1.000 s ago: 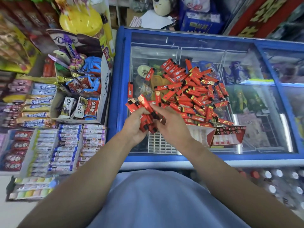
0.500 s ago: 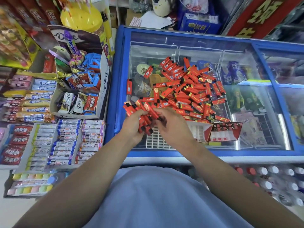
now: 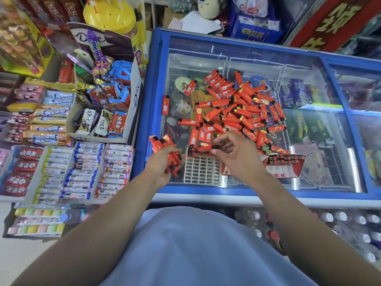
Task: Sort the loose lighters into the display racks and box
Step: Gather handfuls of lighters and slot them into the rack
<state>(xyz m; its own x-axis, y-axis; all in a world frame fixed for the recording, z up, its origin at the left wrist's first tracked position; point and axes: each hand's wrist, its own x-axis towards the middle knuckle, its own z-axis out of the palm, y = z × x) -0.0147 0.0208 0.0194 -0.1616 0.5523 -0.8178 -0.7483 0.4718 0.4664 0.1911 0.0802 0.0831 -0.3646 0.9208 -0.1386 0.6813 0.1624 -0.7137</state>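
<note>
A big heap of red lighters [image 3: 237,108] lies on the glass lid of a blue chest freezer [image 3: 268,48]. My left hand [image 3: 159,166] grips a bundle of several red lighters [image 3: 165,153] near the freezer's left edge. My right hand [image 3: 233,153] pinches one lighter [image 3: 206,147] at the heap's near edge, just above a white gridded display rack [image 3: 202,172]. To the right of the rack stands a red box [image 3: 284,165] holding lighters with black tops up.
Shelves of sweets and chocolate [image 3: 82,124] fill the left side, with a yellow tub [image 3: 111,13] behind. A single lighter [image 3: 165,101] lies apart near the freezer's left frame. Bottles [image 3: 350,223] stand below the freezer's front edge.
My hands have separated. The left one moved left with the bundle, and the right one moved right to the heap's near edge and took hold of a single lighter.
</note>
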